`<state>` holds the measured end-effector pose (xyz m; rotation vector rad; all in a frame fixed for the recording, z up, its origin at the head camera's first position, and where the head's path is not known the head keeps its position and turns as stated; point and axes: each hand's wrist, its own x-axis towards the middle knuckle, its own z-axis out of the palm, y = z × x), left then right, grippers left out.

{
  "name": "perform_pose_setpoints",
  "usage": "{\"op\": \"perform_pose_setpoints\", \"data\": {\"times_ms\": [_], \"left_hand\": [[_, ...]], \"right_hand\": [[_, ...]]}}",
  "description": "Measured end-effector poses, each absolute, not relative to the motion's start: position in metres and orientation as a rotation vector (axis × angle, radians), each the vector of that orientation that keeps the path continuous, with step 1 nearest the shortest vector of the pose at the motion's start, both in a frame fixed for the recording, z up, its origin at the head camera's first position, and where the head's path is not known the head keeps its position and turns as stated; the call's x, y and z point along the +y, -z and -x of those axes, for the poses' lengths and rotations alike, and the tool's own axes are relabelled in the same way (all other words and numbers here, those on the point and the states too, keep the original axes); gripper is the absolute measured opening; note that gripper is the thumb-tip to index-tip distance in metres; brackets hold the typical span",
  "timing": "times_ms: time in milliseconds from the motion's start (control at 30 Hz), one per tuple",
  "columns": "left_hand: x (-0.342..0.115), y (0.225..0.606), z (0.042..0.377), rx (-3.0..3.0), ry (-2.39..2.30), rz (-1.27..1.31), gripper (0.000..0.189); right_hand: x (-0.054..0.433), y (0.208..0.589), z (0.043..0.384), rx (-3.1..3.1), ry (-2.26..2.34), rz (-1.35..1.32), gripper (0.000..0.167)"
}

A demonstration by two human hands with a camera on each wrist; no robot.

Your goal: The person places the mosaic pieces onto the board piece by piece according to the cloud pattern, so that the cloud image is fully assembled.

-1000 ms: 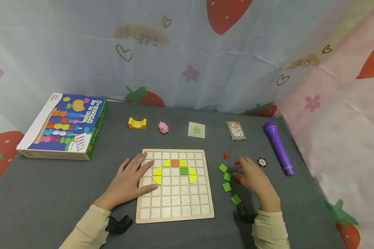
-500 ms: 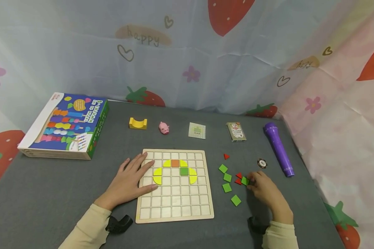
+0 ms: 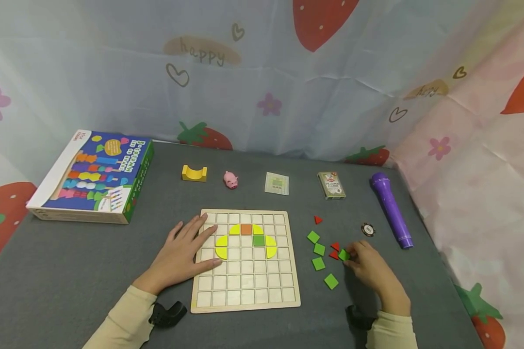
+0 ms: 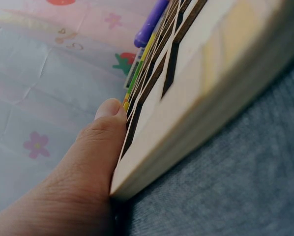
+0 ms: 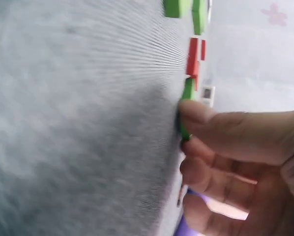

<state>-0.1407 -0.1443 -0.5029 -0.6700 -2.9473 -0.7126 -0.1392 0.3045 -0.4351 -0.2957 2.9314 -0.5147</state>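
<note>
My left hand (image 3: 182, 253) lies with spread fingers on the left side of a wooden grid board (image 3: 247, 309). In the left wrist view its thumb (image 4: 100, 130) lies along the board's edge. Set in the grid are several yellow rounded tiles (image 3: 221, 252), an orange square tile (image 3: 246, 229) and a green square tile (image 3: 259, 240). Right of the board, my right hand (image 3: 372, 268) pinches another green square tile (image 5: 188, 89) between thumb and finger, low at the table. Two red triangular tiles (image 3: 334, 254) lie right beside that tile.
Several loose green tiles (image 3: 318, 263) and a red triangle (image 3: 318, 220) lie right of the board. Behind are a game box (image 3: 96, 179), yellow block (image 3: 194, 174), pink pig (image 3: 230, 180), pattern card (image 3: 277, 183) and card pack (image 3: 332, 185). A poker chip (image 3: 368, 230) and purple microphone (image 3: 392, 211) are rightward.
My right hand has moved right and toward me from over the loose tiles, and now pinches a green tile beside the red triangles. My left hand has stayed on the board.
</note>
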Motion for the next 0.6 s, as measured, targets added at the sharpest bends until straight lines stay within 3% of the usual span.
{"op": "perform_pose_setpoints", "data": {"times_ms": [267,600], "left_hand": [[-0.145,0.503,0.140,-2.952,0.709,0.670,0.084],[-0.145,0.503,0.141,-2.953,0.706,0.667,0.084]], "right_hand": [[0.298,0.412,0.133,2.934,0.458,0.290,0.021],[0.259,0.393,0.153,2.952,0.470,0.441,0.024]]}}
